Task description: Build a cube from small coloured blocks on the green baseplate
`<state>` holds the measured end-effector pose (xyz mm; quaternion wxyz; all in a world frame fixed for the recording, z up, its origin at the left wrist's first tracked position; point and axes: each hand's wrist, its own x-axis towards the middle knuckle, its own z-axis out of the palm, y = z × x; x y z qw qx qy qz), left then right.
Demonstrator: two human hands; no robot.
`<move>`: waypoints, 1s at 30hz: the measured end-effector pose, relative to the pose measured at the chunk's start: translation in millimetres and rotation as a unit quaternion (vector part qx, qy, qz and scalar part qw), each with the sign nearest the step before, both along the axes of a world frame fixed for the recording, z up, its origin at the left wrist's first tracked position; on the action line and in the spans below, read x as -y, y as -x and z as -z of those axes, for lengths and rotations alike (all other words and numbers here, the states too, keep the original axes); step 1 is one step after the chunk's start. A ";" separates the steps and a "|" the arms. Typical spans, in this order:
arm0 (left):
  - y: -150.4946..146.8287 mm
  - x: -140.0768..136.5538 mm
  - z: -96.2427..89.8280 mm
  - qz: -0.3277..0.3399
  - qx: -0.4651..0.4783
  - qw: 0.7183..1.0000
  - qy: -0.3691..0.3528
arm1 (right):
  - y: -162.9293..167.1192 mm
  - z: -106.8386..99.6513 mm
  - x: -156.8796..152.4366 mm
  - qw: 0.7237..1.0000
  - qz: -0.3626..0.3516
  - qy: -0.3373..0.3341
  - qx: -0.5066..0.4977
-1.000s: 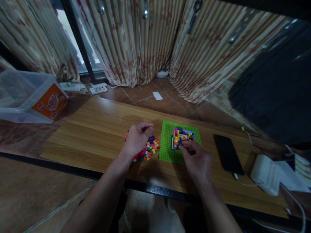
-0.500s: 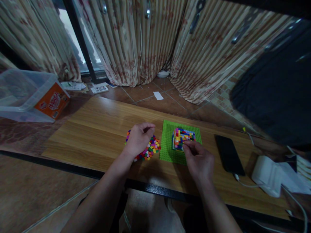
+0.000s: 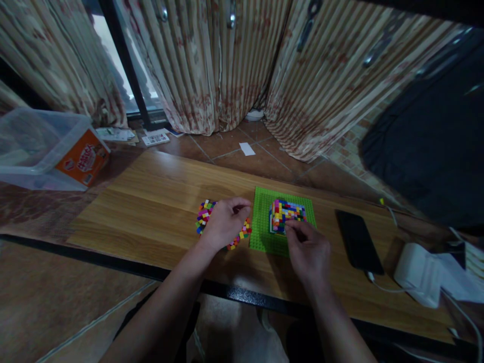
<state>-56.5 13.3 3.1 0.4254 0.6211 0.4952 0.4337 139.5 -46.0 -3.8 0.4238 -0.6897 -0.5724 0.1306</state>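
A block of many-coloured toy bricks (image 3: 284,210) stands on a green studded baseplate (image 3: 260,237). At its near right side is my right hand (image 3: 308,247), thumb and forefinger pinched together against the bricks; whatever lies between the fingertips is too small to make out. My left hand (image 3: 229,222) hovers over a heap of small loose bricks (image 3: 203,217) and hides much of it. Its thumb and fingers are closed towards each other near the baseplate's left edge, and what they hold, if anything, is hidden.
Right of the baseplate lies a black phone (image 3: 358,242), its cable running to a white charger block (image 3: 418,275). A clear plastic tub (image 3: 41,151) with an orange label stands at the far left. Curtains (image 3: 242,65) hang behind the wooden board (image 3: 151,201).
My left hand has moved to the right, towards the baseplate, uncovering the left part of the brick heap. My right hand stays pinched at the built block.
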 end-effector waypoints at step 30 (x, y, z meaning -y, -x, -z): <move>34.1 -12.5 -10.1 -0.134 0.079 0.988 0.016 | 41.7 4.4 10.5 0.980 -0.184 -0.036 0.070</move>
